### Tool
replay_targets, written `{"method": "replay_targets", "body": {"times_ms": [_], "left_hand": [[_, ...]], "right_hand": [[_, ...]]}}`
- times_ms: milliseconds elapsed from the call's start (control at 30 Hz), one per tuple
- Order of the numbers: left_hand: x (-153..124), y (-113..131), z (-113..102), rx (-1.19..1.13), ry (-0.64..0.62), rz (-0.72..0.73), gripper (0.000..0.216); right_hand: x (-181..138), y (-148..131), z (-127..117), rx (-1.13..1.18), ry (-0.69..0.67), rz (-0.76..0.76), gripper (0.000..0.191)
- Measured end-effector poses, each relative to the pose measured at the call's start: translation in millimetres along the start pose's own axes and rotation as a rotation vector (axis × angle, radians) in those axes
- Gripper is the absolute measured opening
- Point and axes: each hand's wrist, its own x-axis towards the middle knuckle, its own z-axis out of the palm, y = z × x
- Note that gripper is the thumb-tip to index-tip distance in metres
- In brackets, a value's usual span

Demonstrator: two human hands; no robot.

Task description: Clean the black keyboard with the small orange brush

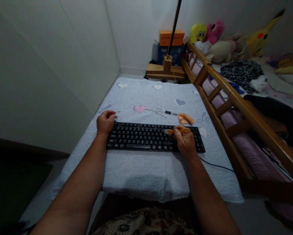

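A black keyboard (139, 137) lies flat across the light blue cloth. At its upper left corner rests my left hand (105, 122), fingers loosely bent and a little apart, with nothing visible in them. My right hand (184, 141) is over the keyboard's right part, closed around the orange handle of a small brush (170, 132). The brush's pale bristles point left, over the keys; whether they touch is hard to tell. Behind the keyboard lie an orange cloth (185, 118), a thin wire tool with a black grip (168, 112) and a thin pale stick (156, 111).
The keyboard's cable (217, 165) runs off to the right. A wooden bed rail (224, 88) borders the table's right side, with plush toys (219, 50) beyond it. A wooden stand (166, 69) with a dark pole and an orange box (172, 38) are behind. A pale wall (51, 65) rises on the left.
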Motion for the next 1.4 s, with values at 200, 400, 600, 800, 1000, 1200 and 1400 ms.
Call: {"method": "replay_targets", "body": {"times_ms": [200,400,600,800,1000,1200,1400], "left_hand": [[-0.7,1.2,-0.3,-0.001,0.004,0.004,0.016],[-1.3,2.2,-0.4,0.003,0.009,0.007,0.016],[-0.8,0.7,-0.2,0.002,0.008,0.002,0.017],[-1.0,0.7,-0.7,0.013,0.004,0.012,0.016],[-1.1,0.7,-1.2,0.009,-0.001,0.016,0.016],[-0.3,-1.1,-1.0,0.007,0.003,0.015,0.017],[-0.7,-1.5,-0.7,0.001,0.0,0.003,0.017]], "right_hand": [[-0.2,-0.1,-4.1,-0.022,-0.003,-0.021,0.021],[-1.5,-0.6,-6.0,-0.031,-0.01,-0.026,0.019],[-3.6,-5.5,-9.8,0.02,-0.07,-0.014,0.021],[-3.9,-7.2,-11.4,0.023,-0.047,-0.011,0.024],[-5.5,-2.4,-11.4,0.105,-0.062,0.023,0.029],[-5.3,-0.2,-9.6,0.133,0.025,0.055,0.03],[-8.3,5.3,-8.4,0.256,-0.067,0.121,0.029]]}}
